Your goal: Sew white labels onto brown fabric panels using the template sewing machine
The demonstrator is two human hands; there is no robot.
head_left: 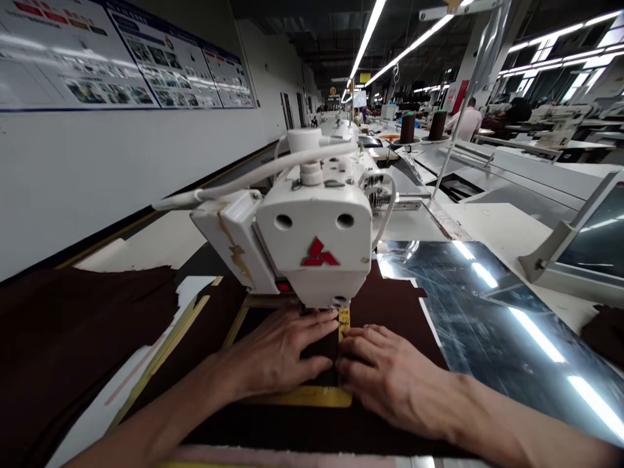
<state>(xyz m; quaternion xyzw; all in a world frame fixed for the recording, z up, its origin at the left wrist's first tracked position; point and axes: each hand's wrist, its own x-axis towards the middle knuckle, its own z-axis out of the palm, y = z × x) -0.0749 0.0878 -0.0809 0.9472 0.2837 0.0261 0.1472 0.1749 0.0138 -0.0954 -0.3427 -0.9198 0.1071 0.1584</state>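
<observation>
Dark brown fabric point(390, 302) lies under the head of a white sewing machine point(312, 240) with a red three-diamond logo. A yellow frame point(312, 396) rests on the fabric, with handwriting on its right bar. My left hand point(283, 351) lies flat inside the frame, its fingers stretched toward the needle area and its thumb apart. At the frame's right bar, my right hand point(394, 377) rests palm down with bent fingers on the bar and the fabric. Fingertips of the left hand come close beneath the machine head, which hides the needle.
A shiny dark plate point(478, 305) covers the table on the right, below a tilted screen point(599, 227). More brown fabric point(88, 338) and a white sheet edged in yellow point(141, 370) lie left. Thread cones point(407, 128) stand behind. A person point(468, 120) sits farther back.
</observation>
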